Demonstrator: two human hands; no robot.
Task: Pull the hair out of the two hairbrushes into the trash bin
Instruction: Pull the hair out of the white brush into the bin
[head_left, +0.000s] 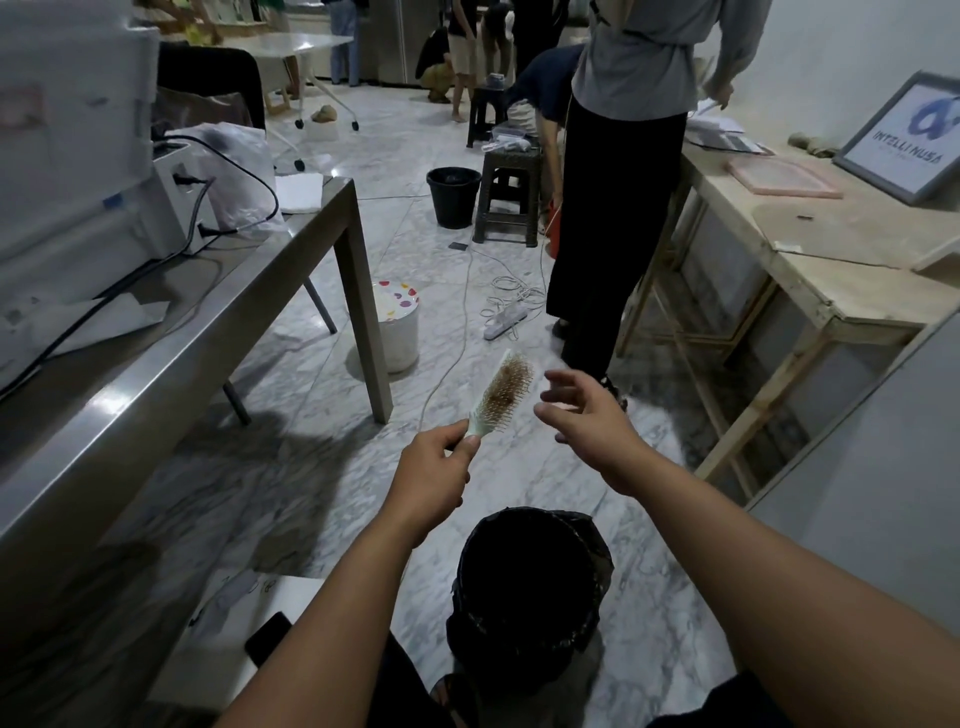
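My left hand (434, 470) grips the handle of a pale green hairbrush (501, 397), held up over the floor with its bristles facing me and a brown clump of hair (506, 392) caught in them. Just right of the brush head hovers my right hand (582, 415), fingers spread and empty, a short gap from the bristles. A trash bin (524, 587) lined with a black bag stands on the floor below my forearms, near my feet. I see no second hairbrush.
A steel table (208, 332) with a printer and cables runs along the left. On the right stands a wooden bench (831, 270). A person in black trousers (608, 208) stands just ahead. A white bucket (397, 327), a power strip (506, 317) and cords lie on the marble floor.
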